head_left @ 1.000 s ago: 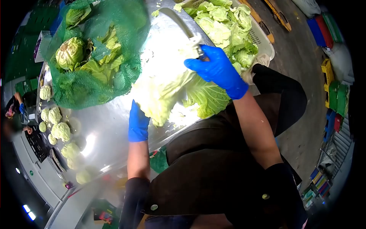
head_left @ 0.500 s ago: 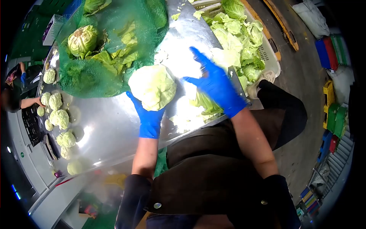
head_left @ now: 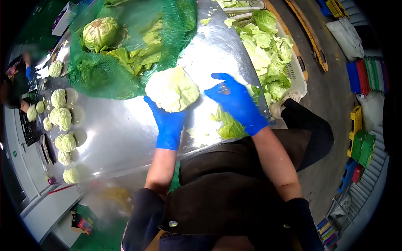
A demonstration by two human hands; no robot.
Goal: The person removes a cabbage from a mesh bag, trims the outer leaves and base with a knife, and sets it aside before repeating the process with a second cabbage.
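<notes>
A pale green cabbage (head_left: 172, 89) rests on my left hand (head_left: 168, 125), which wears a blue glove and holds it from below over the metal table (head_left: 121, 129). To its right my right hand (head_left: 236, 102), also in a blue glove, is apart from the cabbage, with fingers bent and nothing visible in them. Loose green leaves (head_left: 230, 125) lie under and beside my right hand. Behind the held cabbage, a green mesh net (head_left: 100, 83) spreads over the table, with another cabbage (head_left: 100, 32) and leaves in it.
Several small cabbages (head_left: 60, 118) line the table's left side. A pale crate (head_left: 298, 73) full of leaves stands at the right. Another person (head_left: 14, 83) is at the far left. Leaf scraps lie near the table's front edge. A pallet truck's orange forks (head_left: 307, 31) are beyond the crate.
The cabbage in my left hand has turned and shifted slightly right. My right hand has bent its fingers. The view has shifted, and the other person's hand has moved at the left.
</notes>
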